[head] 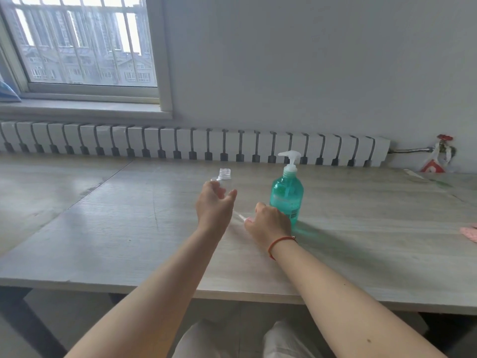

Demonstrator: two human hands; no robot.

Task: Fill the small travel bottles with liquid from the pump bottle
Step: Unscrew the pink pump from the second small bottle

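A: What does the pump bottle (pixel 287 195) stand on?

B: A pale wood-grain table (pixel 129 228), upright, with teal liquid inside and a white pump on top. Behind the bottle a white radiator (pixel 193 143) runs along a grey wall, and a barred window (pixel 77 42) sits up and to the left of it.

A: And the travel bottles?

B: 1 small clear bottle (pixel 224 174) lies on the table to the left of the pump bottle and a bit farther back. Another clear piece (pixel 241 217) shows between the 2 hands, blurred, so I cannot say what it is.

A: The hands?

B: The right hand (pixel 268 222) is just in front of the pump bottle's base, fingers curled around that clear piece. The left hand (pixel 214 200) is left of the pump bottle, raised, fingers loosely curled; whether it holds anything I cannot tell.

A: Room to move?

B: The table's near edge runs well in front of the pump bottle. Bare tabletop stretches left of it; to its right, something pink (pixel 469 232) lies at the frame edge.
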